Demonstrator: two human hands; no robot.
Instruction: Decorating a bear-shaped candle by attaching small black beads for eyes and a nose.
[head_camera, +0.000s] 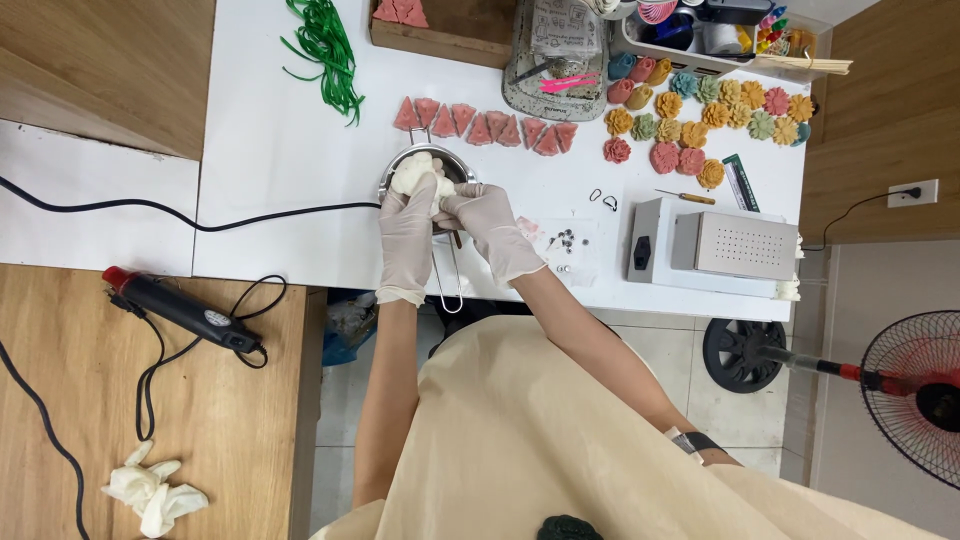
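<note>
White lump (413, 172) sits in a small metal pot (462, 165) on the white table (270, 150), near the table's front edge. The lump rises above the pot rim at the pot's left side. The pot's wire handle (450, 290) runs toward the person and overhangs the table edge.

Left hand (407, 235), in a pale glove, is closed around the lump from below and the side; fingers touch it. Right hand (485, 215), also gloved, meets the left at the pot rim, fingers curled narrow against the lump. Whether the right hand grips the lump or only presses on it, cannot tell.

Just behind the pot: a row of pink triangle pieces (485, 125) lying flat. To the right of these, a cluster of flower-shaped pieces (705, 115) in orange, pink, green and teal. Right of the hands: small dark beads (563, 240) on clear film, then a white box unit (715, 245) with a perforated metal top. A screwdriver (685, 197) lies just behind that unit.

Green strips (325, 50) lie at the table's far left. A black cable (190, 215) crosses the table to the pot area.

On the lower wooden bench at left: a heat gun (180, 310) with its cord, and crumpled gloves (150, 490). A red fan (915, 395) stands on the floor at right.
</note>
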